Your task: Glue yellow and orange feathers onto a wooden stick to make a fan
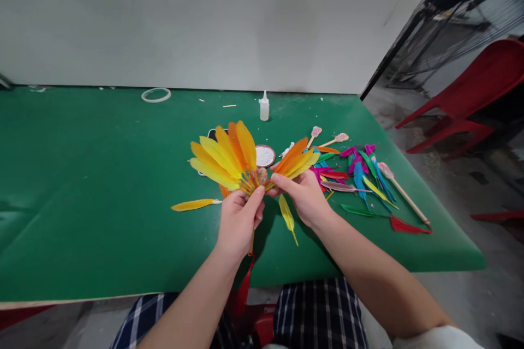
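Observation:
A feather fan (221,155) of yellow and orange feathers is up in front of me, over the table. My left hand (240,217) is closed around its base, thumb on the quill ends. A wooden handle with a red tassel (244,283) hangs below that hand. At the fan's right side, my right hand (305,199) pinches yellow and orange feathers (295,159) near their quills. Whether these are fixed to the base cannot be made out. One loose yellow feather (287,215) lies below my right hand, another yellow-orange feather (195,205) left of my left hand.
Behind the fan are a white-filled round dish (265,156) and a small white squeeze bottle (264,108). Coloured feathers (360,177) and wooden sticks (405,193) lie on the right. A roll of tape (156,95) lies near the wall. A red chair (466,92) stands beyond the table (102,185).

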### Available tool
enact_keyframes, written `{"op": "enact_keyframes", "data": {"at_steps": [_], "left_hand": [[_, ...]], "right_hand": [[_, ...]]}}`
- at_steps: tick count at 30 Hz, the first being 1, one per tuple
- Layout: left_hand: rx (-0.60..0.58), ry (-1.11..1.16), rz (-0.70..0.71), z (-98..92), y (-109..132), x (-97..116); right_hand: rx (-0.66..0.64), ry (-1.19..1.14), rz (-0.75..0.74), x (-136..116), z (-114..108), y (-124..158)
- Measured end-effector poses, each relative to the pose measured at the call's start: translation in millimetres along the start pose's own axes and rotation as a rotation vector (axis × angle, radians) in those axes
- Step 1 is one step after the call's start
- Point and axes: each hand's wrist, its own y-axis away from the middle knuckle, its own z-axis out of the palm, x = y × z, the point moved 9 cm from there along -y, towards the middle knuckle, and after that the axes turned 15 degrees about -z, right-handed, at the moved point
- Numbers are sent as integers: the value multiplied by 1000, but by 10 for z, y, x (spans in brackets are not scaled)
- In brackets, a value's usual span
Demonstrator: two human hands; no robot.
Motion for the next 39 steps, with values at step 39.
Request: {"op": "enact_keyframes", "data": {"at_steps": [39], "left_hand": [[-135, 20, 6, 111, 24, 41]], "right_hand": [[30, 63, -81, -37, -69, -8]]}}
